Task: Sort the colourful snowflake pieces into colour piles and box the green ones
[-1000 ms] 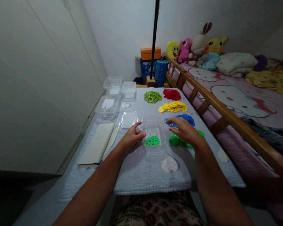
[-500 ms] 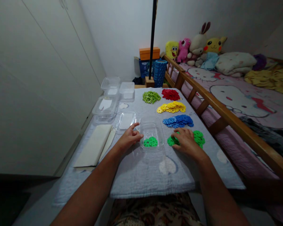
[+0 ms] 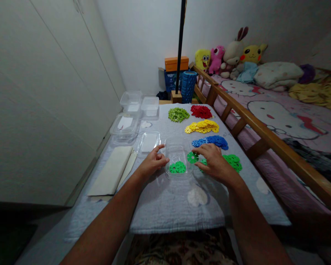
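A clear plastic box (image 3: 177, 150) stands on the cloth-covered table in front of me, with a few green flower-shaped discs (image 3: 177, 168) in its near end. My left hand (image 3: 153, 161) rests against the box's left side, fingers curled on its wall. My right hand (image 3: 213, 161) pinches a green disc (image 3: 192, 158) just over the box's right rim. To the right lies the green disc pile (image 3: 232, 162), partly hidden by that hand.
Further back lie piles of blue (image 3: 210, 141), yellow (image 3: 202, 126), red (image 3: 201, 111) and light-green discs (image 3: 178, 114). Clear boxes and a lid (image 3: 149, 141) stand at the left, beside folded white paper (image 3: 111, 171). A wooden bed rail (image 3: 260, 133) runs along the right.
My right hand went down onto the green pile, then came left toward the box with a green disc pinched in its fingers. My left hand stayed at the box.
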The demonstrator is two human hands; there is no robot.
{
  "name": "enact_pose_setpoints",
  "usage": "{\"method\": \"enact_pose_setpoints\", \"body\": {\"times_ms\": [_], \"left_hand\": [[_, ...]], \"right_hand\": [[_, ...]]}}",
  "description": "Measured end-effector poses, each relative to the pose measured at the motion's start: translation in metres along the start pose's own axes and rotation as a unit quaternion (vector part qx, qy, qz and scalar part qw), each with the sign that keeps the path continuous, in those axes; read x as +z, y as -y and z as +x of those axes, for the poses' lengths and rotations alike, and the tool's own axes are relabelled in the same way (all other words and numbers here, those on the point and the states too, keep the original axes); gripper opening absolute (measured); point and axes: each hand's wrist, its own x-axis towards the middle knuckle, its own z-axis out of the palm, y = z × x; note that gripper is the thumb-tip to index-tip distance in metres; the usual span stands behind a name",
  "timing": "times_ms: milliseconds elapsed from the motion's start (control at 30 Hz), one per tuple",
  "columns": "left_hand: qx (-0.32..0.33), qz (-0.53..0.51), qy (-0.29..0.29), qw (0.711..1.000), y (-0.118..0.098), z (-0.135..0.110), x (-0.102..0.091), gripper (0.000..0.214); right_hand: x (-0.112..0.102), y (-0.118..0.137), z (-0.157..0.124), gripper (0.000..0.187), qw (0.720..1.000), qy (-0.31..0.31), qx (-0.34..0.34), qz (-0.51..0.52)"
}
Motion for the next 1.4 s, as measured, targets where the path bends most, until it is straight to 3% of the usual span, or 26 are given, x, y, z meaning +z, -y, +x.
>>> {"method": "enact_pose_setpoints", "body": {"times_ms": [133, 267, 400, 533, 633, 800, 1033, 1200, 1400], "left_hand": [[0.006, -0.005, 0.002, 1.000, 0.001, 0.000, 0.000, 0.084], [0.009, -0.004, 0.004, 1.000, 0.002, -0.001, -0.001, 0.082], [0.006, -0.003, 0.002, 1.000, 0.001, -0.001, -0.001, 0.084], [0.007, -0.003, 0.002, 1.000, 0.001, -0.001, 0.000, 0.084], [0.010, -0.004, -0.001, 1.000, 0.000, -0.001, 0.000, 0.081], [0.009, 0.000, 0.000, 1.000, -0.001, -0.001, 0.000, 0.078], [0.011, 0.010, -0.002, 1.000, 0.002, -0.001, -0.001, 0.080], [0.004, 0.015, -0.006, 1.000, 0.001, -0.002, -0.001, 0.079], [0.003, -0.005, -0.010, 1.000, 0.001, -0.002, 0.001, 0.082]], "right_hand": [[0.007, 0.025, 0.015, 0.036, 0.998, 0.051, -0.023, -0.026], [0.011, 0.030, 0.017, 0.039, 0.996, 0.075, -0.028, -0.032], [0.004, 0.010, 0.011, 0.043, 0.999, 0.041, -0.005, -0.021], [-0.002, -0.025, -0.005, 0.038, 0.995, 0.007, 0.095, -0.039], [0.002, -0.048, -0.024, 0.037, 0.989, 0.015, 0.138, -0.058], [0.018, -0.062, -0.047, 0.042, 0.986, 0.020, 0.140, -0.093], [0.024, -0.063, -0.048, 0.031, 0.985, 0.003, 0.144, -0.097], [0.011, -0.060, -0.046, 0.031, 0.988, -0.011, 0.143, -0.054], [-0.009, -0.024, -0.017, 0.031, 0.999, -0.017, 0.038, 0.031]]}}
